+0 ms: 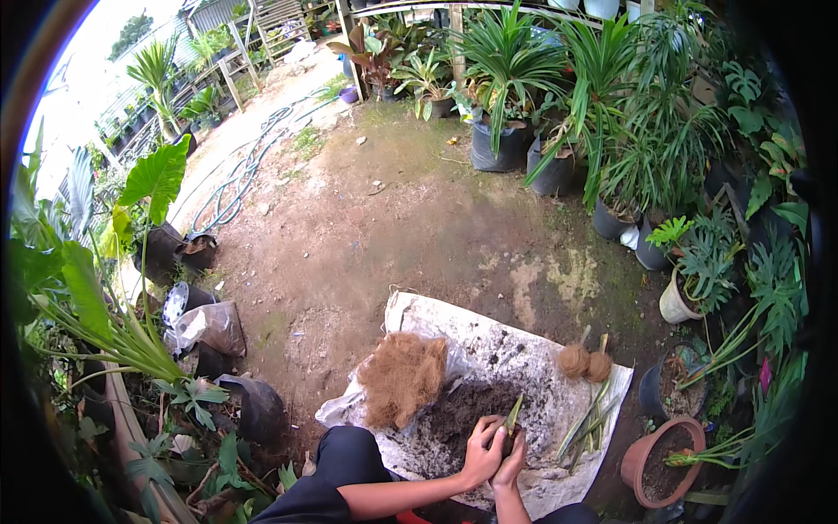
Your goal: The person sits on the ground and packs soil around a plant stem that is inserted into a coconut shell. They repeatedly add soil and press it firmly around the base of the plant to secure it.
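My left hand (483, 445) and my right hand (512, 462) are pressed together around a dark lump of soil (508, 444). A short, pointed green leaf cutting (516, 412) with pale edges stands up out of the lump. Below them spreads a white woven sack (419, 313) laid flat on the ground. Loose dark soil (452, 419) is heaped on it just left of my hands. Beyond the heap sits a tangled mass of brown coconut fibre (402, 380). Two fibre-wrapped balls (573, 361) with leaf tips rest near the sack's right corner. Several long leaf strips (589, 422) lie below them.
Potted plants line the right side, among them a terracotta-coloured pot (632, 465) and a cream pot (674, 302). Black grow bags (501, 147) stand at the back. A coiled hose (242, 173) lies on bare earth. At left are a soil-filled plastic bag (219, 327) and large-leaved plants (157, 173).
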{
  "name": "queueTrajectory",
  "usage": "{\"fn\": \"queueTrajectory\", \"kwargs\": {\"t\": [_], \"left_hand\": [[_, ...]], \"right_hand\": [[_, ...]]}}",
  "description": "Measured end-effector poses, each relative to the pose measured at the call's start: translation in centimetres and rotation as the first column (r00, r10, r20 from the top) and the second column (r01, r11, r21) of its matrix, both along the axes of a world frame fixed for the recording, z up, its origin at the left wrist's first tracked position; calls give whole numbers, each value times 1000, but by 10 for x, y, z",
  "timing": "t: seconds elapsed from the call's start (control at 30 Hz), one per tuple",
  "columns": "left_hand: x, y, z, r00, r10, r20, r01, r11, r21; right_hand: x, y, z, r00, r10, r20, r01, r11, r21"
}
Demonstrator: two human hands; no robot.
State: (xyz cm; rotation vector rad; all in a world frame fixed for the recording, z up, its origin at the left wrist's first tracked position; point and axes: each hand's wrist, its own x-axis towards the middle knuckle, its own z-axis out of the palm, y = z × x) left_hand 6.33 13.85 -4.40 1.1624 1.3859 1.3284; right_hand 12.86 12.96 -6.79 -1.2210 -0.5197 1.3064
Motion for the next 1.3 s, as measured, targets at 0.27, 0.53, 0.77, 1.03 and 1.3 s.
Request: {"fn": "queueTrajectory", "kwargs": {"t": [0.27, 0.53, 0.77, 1.03, 1.3], "left_hand": [[-5, 12, 1, 997, -46, 66, 55, 989, -140], [-16, 31, 4, 771, 100, 629, 218, 887, -408], [-12, 21, -13, 823, -38, 566, 316, 860, -401], [-12, 13, -5, 616, 83, 783, 380, 840, -388], [-20, 17, -11, 496, 79, 865, 526, 765, -371]], "right_hand": [[-1, 11, 10, 1000, 20, 0, -20, 1000, 12], [0, 14, 19, 605, 44, 795, -328, 924, 198], [11, 18, 32, 749, 112, 653, -278, 948, 157], [14, 11, 20, 642, -118, 758, -150, 950, 275], [18, 13, 33, 457, -255, 852, -255, 880, 400]]}}
